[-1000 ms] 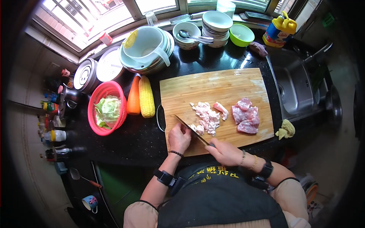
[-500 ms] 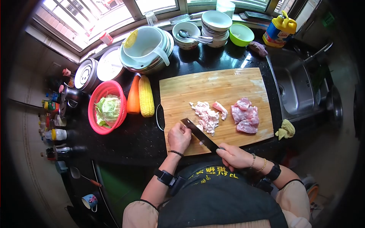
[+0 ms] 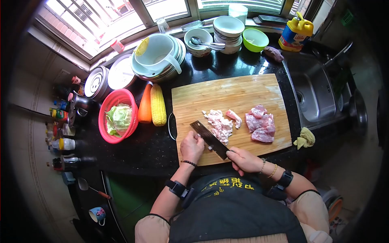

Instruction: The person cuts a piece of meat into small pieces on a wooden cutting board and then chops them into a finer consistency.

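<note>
Worktop (image 3: 156,152), L to R. Lower L of ctr: L hand (image 3: 192,146) sits on the cutting board (image 3: 243,91), much as it was; fingers curled & bunched by the blade tip. Can't tell if they're pinching anything, undersides hidden. Knife (image 3: 210,139) is the main chg: near edge-on 1 sec ago, now broad face shows, & it's a bit further up-L than ½ sec ago. Reads as mid-cutting, prob. btwn strokes. R hand (image 3: 244,160), btm ctr, is wrapped round the handle & moved up-L w/ it.

Cut-up meat (image 3: 219,122) lies mid-frame, just above the blade; meat strip (image 3: 234,117) just R of it; meat chunk (image 3: 260,123) further R, on the board's R half. All three look unchanged, so slicing seems only part done. Basket (image 3: 130,130) w/ cabbage (image 3: 120,119), carrot (image 3: 145,104) & corn (image 3: 158,106), L of board, sit slightly further R in frame: prob. just cam shift.

Writing, L to R: white jar (image 3: 67,143), far L, label too small to read. Plate (image 3: 95,84), upper L, has a smiley-type face. Apron (image 3: 235,210), btm ctr, yellow characters, not legible for sure. Jug (image 3: 296,34), upper R: yellow, blue label, brand unclear.
</note>
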Demonstrator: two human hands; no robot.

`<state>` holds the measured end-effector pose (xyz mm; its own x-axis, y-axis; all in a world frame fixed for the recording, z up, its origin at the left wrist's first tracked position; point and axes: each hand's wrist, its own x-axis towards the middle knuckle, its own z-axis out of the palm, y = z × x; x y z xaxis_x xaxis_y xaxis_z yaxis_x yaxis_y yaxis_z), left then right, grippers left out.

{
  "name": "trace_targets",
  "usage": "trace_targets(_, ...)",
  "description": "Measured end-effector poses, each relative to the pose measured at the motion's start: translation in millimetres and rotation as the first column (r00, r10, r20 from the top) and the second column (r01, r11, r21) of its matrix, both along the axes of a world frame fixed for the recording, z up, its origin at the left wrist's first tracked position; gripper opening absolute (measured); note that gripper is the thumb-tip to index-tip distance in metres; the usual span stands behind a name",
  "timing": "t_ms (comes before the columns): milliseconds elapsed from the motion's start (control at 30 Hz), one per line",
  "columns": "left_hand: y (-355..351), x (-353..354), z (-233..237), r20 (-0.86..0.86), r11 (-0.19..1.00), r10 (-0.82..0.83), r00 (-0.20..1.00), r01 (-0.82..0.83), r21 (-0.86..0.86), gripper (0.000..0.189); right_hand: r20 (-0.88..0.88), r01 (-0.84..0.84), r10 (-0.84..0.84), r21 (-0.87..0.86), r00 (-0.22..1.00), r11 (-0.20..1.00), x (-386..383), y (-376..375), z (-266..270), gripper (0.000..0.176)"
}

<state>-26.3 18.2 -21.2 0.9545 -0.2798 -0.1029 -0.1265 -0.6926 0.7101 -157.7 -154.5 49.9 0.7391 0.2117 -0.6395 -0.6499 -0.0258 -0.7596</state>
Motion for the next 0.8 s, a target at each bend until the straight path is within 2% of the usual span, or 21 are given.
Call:
trace_targets(67,-4.6,-1.8,6.4,0.067,0.992,-0.043,0.997,0.034,0.124,0.014,-0.050,0.011,-0.013,-0.051,0.999,0.999,-5.4,-6.1,7.4,0.030)
trace_targets(200,-5.0,-1.4,1.2,0.140,0.990,-0.078,0.987,0.061,0.125,0.016,-0.014,0.077,-0.078,-0.094,0.997,0.993,-13.7,-7.2,13.7,0.033)
trace_targets(267,1.3,3.0,-6.2,-0.144,0.990,0.017,0.989,-0.036,-0.134,0.020,0.026,0.029,-0.026,-0.118,0.999,0.993,-14.6,-6.0,20.5,0.028)
trace_targets(300,2.3,3.0,-2.9,-0.143,0.991,0.014,0.990,-0.033,-0.132,0.020,0.027,0.032,-0.029,-0.116,0.999,0.993,-14.4,-5.7,22.3,0.028)
trace_targets(367,4.8,1.8,7.6,-0.310,0.967,0.070,0.948,-0.141,-0.213,0.023,0.041,-0.026,0.033,-0.160,0.999,0.987,-13.3,-4.8,25.1,0.028)
trace_targets(400,6.9,2.3,9.0,-0.298,0.984,0.068,0.952,-0.113,-0.138,0.024,0.041,-0.027,0.034,-0.158,0.999,0.987,-12.5,-4.0,26.7,0.028)
trace_targets(500,11.5,8.3,-4.1,-0.294,0.997,0.029,0.955,-0.048,-0.057,0.024,0.045,-0.062,0.073,-0.206,0.996,0.977,-8.0,-1.6,33.9,0.028)
trace_targets(600,9.8,14.2,-1.3,-0.243,0.999,-0.032,0.969,0.025,-0.029,0.024,0.011,-0.124,0.132,-0.284,0.991,0.951,-4.5,-0.2,38.2,0.038)
trace_targets(667,5.5,14.4,10.1,-0.200,0.998,-0.058,0.978,0.057,-0.011,0.023,0.127,-0.124,0.191,-0.408,0.973,0.905,-4.9,3.3,32.5,0.039)
trace_targets(700,3.6,14.1,15.0,-0.151,0.996,-0.087,0.985,0.089,0.009,0.023,0.122,-0.129,0.194,-0.406,0.973,0.905,-3.7,5.9,28.3,0.039)
trace_targets(767,2.5,14.3,14.2,-0.168,0.996,-0.075,0.983,0.080,0.023,0.022,0.234,-0.068,0.205,-0.487,0.950,0.871,1.6,13.4,18.6,0.039)
trace_targets(800,1.4,14.8,14.7,-0.177,0.997,-0.067,0.982,0.075,0.036,0.022,0.234,-0.069,0.206,-0.487,0.950,0.871,8.0,16.5,14.4,0.039)
